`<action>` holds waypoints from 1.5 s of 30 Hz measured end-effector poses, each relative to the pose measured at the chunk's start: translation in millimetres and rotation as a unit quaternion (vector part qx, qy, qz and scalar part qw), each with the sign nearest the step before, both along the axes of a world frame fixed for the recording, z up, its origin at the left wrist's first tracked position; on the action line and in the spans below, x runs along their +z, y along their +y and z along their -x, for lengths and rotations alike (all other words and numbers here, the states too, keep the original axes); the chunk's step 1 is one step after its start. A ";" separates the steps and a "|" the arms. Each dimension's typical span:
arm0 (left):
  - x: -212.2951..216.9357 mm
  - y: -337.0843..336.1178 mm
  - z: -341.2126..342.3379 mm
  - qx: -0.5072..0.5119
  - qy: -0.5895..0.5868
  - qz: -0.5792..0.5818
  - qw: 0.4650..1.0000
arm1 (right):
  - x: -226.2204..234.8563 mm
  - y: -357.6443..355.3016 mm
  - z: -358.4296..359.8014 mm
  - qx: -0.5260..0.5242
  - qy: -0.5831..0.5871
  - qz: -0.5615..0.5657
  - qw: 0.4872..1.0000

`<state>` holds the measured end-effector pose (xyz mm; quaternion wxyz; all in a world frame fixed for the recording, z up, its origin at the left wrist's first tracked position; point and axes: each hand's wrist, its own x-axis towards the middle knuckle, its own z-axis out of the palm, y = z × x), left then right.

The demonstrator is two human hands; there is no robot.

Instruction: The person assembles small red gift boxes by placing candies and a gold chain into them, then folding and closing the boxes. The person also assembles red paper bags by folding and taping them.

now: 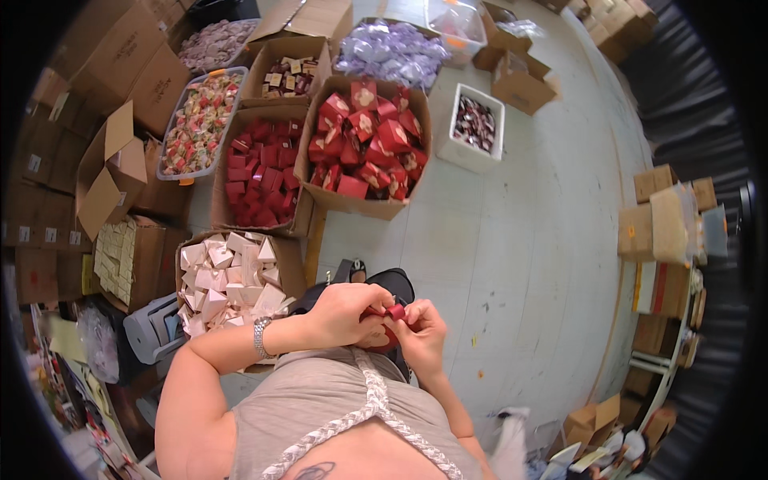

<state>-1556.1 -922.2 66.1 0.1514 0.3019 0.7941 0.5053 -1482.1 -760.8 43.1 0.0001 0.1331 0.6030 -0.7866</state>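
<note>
My left hand and my right hand meet in front of my chest, both closed around a small red gift box. Most of the box is hidden by my fingers; only its red top and a bit of its side show. A silver watch sits on my left wrist. Just left of my left forearm stands an open carton of white folded boxes.
Ahead on the floor stand a carton of finished red gift boxes, a carton of flat red boxes, a grey tray of wrapped sweets, a white bin of dark sweets and a bag of purple wrapped pieces. Stacked cartons line both sides.
</note>
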 end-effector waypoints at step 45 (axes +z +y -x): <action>-192.4 247.5 -501.8 0.949 -0.192 -0.217 -0.125 | -253.3 -220.0 -469.0 0.952 0.030 -0.304 -0.033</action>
